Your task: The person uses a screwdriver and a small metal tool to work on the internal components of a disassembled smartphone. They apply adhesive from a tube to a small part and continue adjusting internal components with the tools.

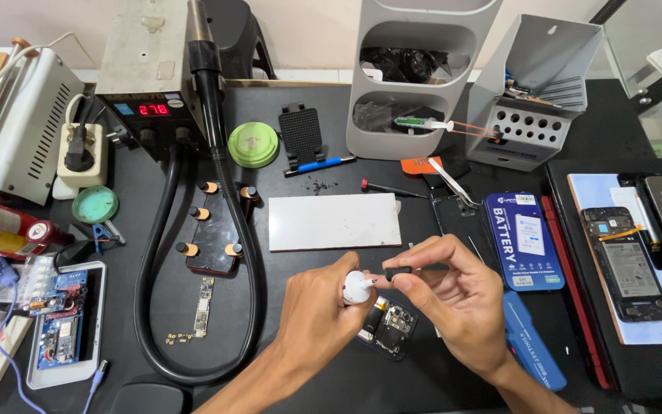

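My left hand [317,322] is closed around a small white-tipped bottle [357,288], its nozzle pointing right. My right hand [453,295] pinches a tiny black part [398,271] between thumb and forefinger, right at the nozzle tip. Below both hands lies an opened phone [388,326] with its camera and circuit board exposed, partly hidden by my fingers. A white rectangular tile [334,221] lies just beyond the hands on the black mat [331,161].
A hot-air station [151,73] with a red display stands at the back left, its black hose [147,307] looping across the mat. A clamped phone [214,230], a blue battery box [523,240], tweezers [451,182], a grey tool rack [534,92] and a disassembled phone [627,262] surround the hands.
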